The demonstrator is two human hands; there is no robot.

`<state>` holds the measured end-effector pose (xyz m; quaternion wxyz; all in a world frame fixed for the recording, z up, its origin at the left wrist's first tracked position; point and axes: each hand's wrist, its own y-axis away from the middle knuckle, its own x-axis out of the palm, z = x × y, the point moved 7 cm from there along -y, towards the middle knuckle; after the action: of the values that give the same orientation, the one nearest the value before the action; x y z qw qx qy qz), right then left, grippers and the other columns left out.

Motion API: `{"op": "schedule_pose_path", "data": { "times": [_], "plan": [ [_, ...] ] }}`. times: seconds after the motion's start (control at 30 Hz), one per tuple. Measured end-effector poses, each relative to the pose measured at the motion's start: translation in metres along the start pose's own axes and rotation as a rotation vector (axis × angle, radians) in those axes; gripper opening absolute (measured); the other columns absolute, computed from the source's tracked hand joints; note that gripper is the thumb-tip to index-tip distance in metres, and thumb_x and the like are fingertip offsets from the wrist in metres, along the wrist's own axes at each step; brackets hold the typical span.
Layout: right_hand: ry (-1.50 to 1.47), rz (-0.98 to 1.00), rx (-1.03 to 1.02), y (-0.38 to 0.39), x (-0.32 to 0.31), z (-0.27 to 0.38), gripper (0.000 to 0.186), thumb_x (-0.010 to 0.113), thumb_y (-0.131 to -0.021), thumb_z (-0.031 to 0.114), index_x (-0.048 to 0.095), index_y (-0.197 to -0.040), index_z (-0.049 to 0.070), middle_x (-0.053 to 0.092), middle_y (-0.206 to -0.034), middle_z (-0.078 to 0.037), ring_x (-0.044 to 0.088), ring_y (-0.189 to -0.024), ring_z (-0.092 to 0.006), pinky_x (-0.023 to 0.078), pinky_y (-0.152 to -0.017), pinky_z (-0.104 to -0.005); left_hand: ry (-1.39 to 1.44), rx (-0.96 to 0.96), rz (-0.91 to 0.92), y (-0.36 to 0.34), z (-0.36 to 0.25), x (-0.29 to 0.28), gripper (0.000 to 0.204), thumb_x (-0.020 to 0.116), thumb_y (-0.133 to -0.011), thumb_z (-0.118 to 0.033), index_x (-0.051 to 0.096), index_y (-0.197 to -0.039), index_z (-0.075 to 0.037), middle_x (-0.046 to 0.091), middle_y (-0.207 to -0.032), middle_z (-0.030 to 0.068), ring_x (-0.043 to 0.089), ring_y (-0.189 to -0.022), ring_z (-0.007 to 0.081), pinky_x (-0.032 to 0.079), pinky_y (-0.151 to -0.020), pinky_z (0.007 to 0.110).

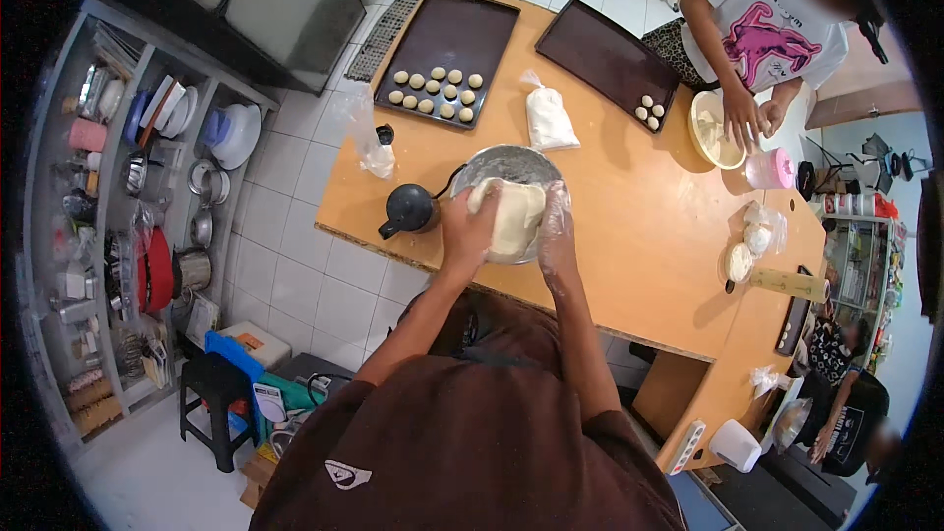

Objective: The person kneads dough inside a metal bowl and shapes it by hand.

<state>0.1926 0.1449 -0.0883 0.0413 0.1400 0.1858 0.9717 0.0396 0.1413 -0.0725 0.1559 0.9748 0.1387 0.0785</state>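
Note:
A large pale lump of dough (516,218) lies between my two hands, over a round metal bowl (503,159) near the table's front edge. My left hand (470,228) grips the dough's left side, fingers curled onto it. On the other side, my right hand (558,234), dusted white, presses along the dough and the bowl's right rim. The bowl's inner wall carries floury smears. Just left of the bowl stands a dark-lidded jug (411,208). Behind it sits a clear bag of white powder (551,120).
A dark baking tray (454,29) holds several dough balls; another tray (610,54) has a few at its corner. At the right, a person (767,20) works over a yellow bowl (700,143). A crumpled plastic bag (372,149) lies left. Shelves (162,197) line the left side.

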Motion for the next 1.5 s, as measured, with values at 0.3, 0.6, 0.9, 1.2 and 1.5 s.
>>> {"op": "schedule_pose_path", "data": {
  "times": [0.3,0.6,0.9,1.2,1.5],
  "plan": [
    [0.717,0.345,-0.237,-0.012,-0.003,0.001,0.035,0.056,-0.094,0.025,0.063,-0.117,-0.001,0.059,-0.121,-0.023,0.056,-0.111,-0.0379,0.045,-0.093,-0.0398,-0.172,-0.017,0.2,-0.001,-0.015,0.006,0.044,0.052,-0.1,-0.039,0.066,-0.091,0.002,0.062,-0.072,0.0029,0.057,-0.064,0.0094,0.047,-0.06,0.028],
    [0.235,-0.044,-0.122,-0.007,0.005,0.003,0.028,0.063,-0.086,0.01,0.064,-0.106,-0.009,0.068,-0.092,-0.014,0.063,-0.082,-0.022,0.051,-0.075,-0.037,-0.16,-0.188,0.213,-0.014,0.011,-0.013,0.067,0.031,-0.101,-0.058,0.046,-0.131,0.0,0.058,-0.115,0.0152,0.058,-0.098,0.0202,0.047,-0.087,0.034],
    [0.721,0.001,-0.209,-0.017,-0.02,-0.026,0.048,0.05,-0.099,0.027,0.046,-0.131,-0.009,0.054,-0.126,-0.021,0.052,-0.118,-0.0298,0.042,-0.098,-0.0428,0.174,-0.074,0.059,0.008,-0.005,0.0,0.04,0.055,-0.1,-0.035,0.065,-0.104,0.004,0.066,-0.089,0.0063,0.06,-0.077,0.0102,0.051,-0.066,0.03],
    [0.353,0.315,-0.022,-0.007,0.019,0.028,0.051,0.05,-0.097,0.036,0.052,-0.133,0.0,0.056,-0.129,-0.021,0.054,-0.12,-0.0281,0.044,-0.099,-0.0385,-0.326,-0.038,0.281,-0.008,-0.016,-0.002,0.051,0.047,-0.102,-0.041,0.065,-0.09,0.005,0.065,-0.074,0.0102,0.057,-0.065,0.0119,0.047,-0.062,0.034],
    [0.286,0.077,-0.176,-0.014,0.02,0.005,0.032,0.065,-0.088,0.016,0.061,-0.112,-0.005,0.064,-0.106,-0.017,0.061,-0.091,-0.0205,0.051,-0.077,-0.0356,0.054,-0.087,0.085,-0.013,0.008,-0.012,0.057,0.044,-0.101,-0.046,0.062,-0.103,0.008,0.065,-0.086,0.0167,0.06,-0.084,0.0165,0.047,-0.078,0.034]
  ]
}}
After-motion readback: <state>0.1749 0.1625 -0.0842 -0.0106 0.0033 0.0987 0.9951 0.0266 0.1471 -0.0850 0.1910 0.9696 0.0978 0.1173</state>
